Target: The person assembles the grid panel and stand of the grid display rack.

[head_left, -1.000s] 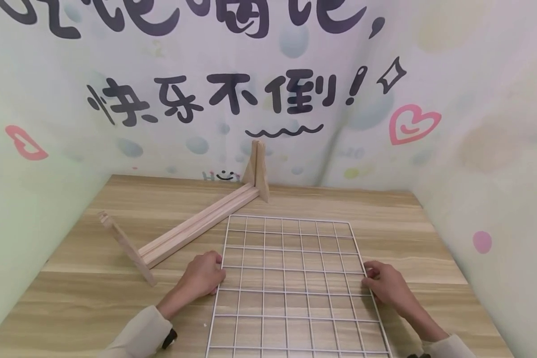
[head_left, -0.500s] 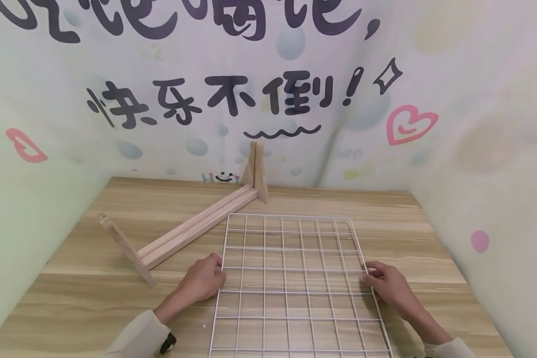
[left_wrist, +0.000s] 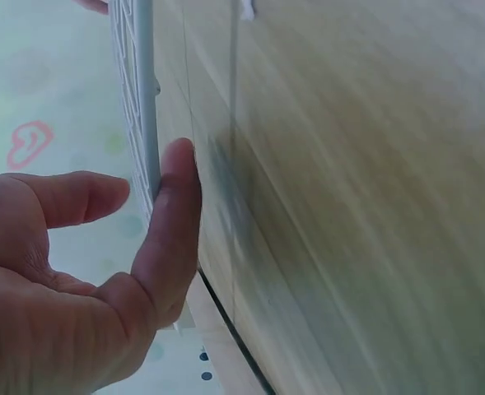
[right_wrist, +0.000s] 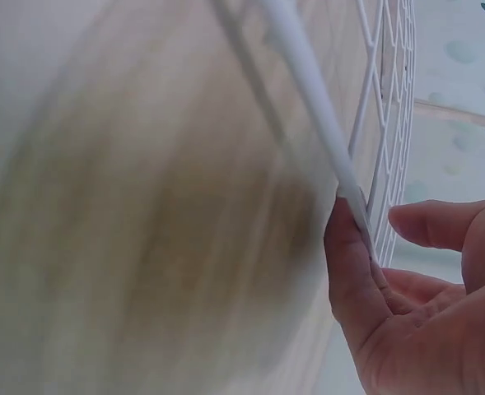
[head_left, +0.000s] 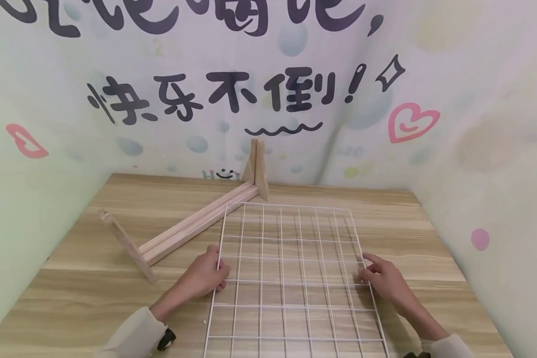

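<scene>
A white wire grid panel point(head_left: 282, 259) is raised off the wooden table, its shadow lines showing beneath the wires. My left hand point(head_left: 202, 272) holds its left edge, and my right hand point(head_left: 385, 279) holds the opposite edge. In the left wrist view, the edge wire point(left_wrist: 146, 90) lies against the fingers point(left_wrist: 170, 239) underneath, with the thumb over the other side. The right wrist view gives a similar hold: the fingers point(right_wrist: 353, 271) support the rim wire point(right_wrist: 312, 90) from below, and the thumb hovers over the mesh.
Behind and to the left stands a wooden stand point(head_left: 201, 223) with a grooved rail and upright end pieces. The panel's far left corner overlaps its rail in the head view. A printed wall covering point(head_left: 183, 149) encloses the table point(head_left: 71, 293) at the back and sides.
The panel has risen from the table, and its far edge now appears higher in the head view. Both hands have lifted slightly with it. The wooden stand has stayed put.
</scene>
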A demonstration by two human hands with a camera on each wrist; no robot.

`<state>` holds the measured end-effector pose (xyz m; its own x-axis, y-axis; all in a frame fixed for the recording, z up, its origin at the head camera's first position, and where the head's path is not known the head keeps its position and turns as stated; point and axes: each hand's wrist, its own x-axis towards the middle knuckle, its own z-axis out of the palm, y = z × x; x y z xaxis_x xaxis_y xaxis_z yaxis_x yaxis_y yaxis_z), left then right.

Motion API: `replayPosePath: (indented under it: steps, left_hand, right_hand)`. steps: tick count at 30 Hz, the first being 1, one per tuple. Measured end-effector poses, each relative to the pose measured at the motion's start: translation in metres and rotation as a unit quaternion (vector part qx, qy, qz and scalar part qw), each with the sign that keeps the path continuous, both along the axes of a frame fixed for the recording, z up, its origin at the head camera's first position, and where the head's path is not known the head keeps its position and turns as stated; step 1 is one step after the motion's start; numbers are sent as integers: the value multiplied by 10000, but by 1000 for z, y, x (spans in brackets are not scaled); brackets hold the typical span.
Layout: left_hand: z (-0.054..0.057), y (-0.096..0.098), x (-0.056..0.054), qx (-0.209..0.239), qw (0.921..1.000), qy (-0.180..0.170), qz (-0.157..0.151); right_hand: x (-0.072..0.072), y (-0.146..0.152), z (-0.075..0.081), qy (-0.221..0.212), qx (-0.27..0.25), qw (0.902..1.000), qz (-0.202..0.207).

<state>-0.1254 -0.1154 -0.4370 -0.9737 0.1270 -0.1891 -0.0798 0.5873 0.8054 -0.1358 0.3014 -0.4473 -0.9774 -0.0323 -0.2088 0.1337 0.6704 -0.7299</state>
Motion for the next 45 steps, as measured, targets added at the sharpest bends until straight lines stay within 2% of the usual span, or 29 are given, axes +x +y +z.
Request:
replayPosePath:
  steps: [9, 16, 23, 28, 33, 40, 45]
  left_hand:
    - [10, -9, -8, 119, 9997, 218, 28]
    - [22, -16, -13, 642, 9975, 300, 48]
    - [34, -22, -19, 1299, 9911, 297, 28]
    - [39, -23, -19, 1314, 9908, 317, 54]
    - [40, -24, -18, 1374, 9898, 350, 126]
    - [41, -25, -19, 1388, 9888, 522, 140]
    - [43, -24, -19, 1388, 9890, 482, 188]
  right_hand:
    - [-11, -5, 17, 103, -604, 9981, 18]
    - [-17, -4, 26, 331, -601, 9976, 109]
    - [-20, -6, 32, 559, -665, 9961, 138]
    - [-21, -7, 37, 748, -657, 9949, 179]
    - [-22, -8, 41, 827, -692, 9939, 213]
    - [-23, -9, 49, 1185, -521, 9912, 295]
    - [-22, -9, 53, 1190, -427, 9915, 295]
